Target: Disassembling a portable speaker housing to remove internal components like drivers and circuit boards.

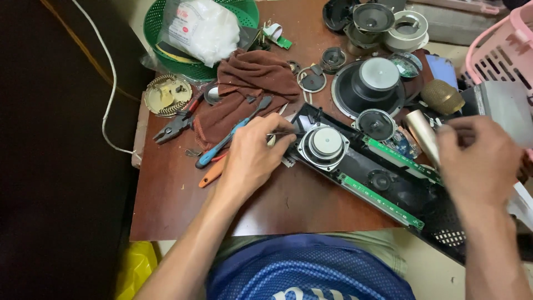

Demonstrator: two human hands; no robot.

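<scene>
Your left hand (252,158) pinches a thin tool (282,134) beside the speaker driver (325,144); a slip could puncture its cone. Your right hand (480,161) is blurred, so I cannot tell its grip.

Repair workshop: speaker parts (369,86), pliers (175,125), screwdrivers (230,136) on bench.

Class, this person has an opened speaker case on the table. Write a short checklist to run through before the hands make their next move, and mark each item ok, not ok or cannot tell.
1. Left hand has a firm hold on its thin tool: ok, fingers pinch it at the case end.
2. Speaker case lies flat on the table: ok at the left end; the right end hangs past the edge.
3. Right hand steadies the case: cannot tell, it is blurred.
4. Round speaker sits in the case: ok.
5. Screwdrivers within reach: ok, beside the left hand.
6. Loose parts clear of the work: not ok, the big speaker crowds the case.
</scene>
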